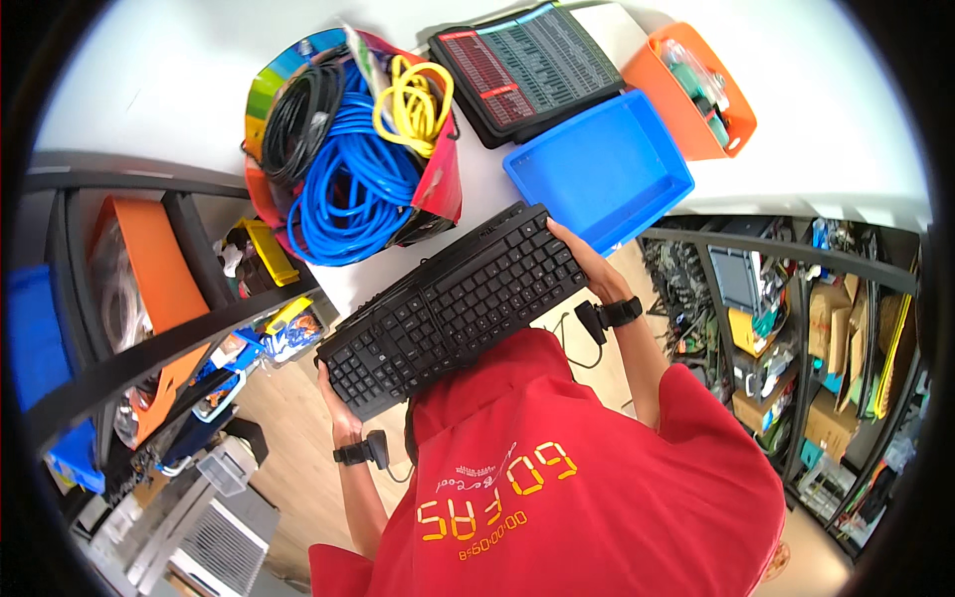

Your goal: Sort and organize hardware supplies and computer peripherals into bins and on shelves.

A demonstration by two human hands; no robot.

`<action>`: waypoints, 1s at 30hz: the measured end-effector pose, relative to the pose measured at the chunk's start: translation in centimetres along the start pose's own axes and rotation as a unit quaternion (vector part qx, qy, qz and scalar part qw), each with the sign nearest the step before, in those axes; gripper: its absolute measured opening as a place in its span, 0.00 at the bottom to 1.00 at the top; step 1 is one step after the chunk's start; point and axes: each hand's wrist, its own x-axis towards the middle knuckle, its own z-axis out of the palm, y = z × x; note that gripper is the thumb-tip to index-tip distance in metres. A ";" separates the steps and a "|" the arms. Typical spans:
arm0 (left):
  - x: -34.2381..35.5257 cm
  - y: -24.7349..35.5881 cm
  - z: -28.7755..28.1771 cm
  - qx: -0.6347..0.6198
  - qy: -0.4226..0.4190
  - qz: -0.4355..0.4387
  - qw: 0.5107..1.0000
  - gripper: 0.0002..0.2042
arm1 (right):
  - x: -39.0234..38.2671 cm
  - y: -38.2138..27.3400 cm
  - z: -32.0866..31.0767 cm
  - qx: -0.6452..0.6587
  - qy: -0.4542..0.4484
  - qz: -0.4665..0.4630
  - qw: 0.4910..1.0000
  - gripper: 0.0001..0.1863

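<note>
A long black keyboard is held up in front of my red shirt, tilted with its right end farther away. My left hand is closed around its left end, the thumb at the corner. At the far right end my right hand grips the other edge, its fingers mostly hidden beneath. Along the keyboard's far side runs another black edge; whether it is a second keyboard I cannot tell. Just beyond stands a colourful bag with coiled blue cable, black cable and yellow cable.
On the white table, a blue tray sits past my right hand, beside a black case with a printed chart and an orange bin holding small items. Loaded shelves flank me: black shelving at left, a rack at right.
</note>
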 end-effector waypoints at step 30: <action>-7.1 2.8 2.4 0.015 0.022 0.051 0.998 0.26 | -5.0 -4.4 1.2 0.039 -0.056 -0.037 0.997 0.22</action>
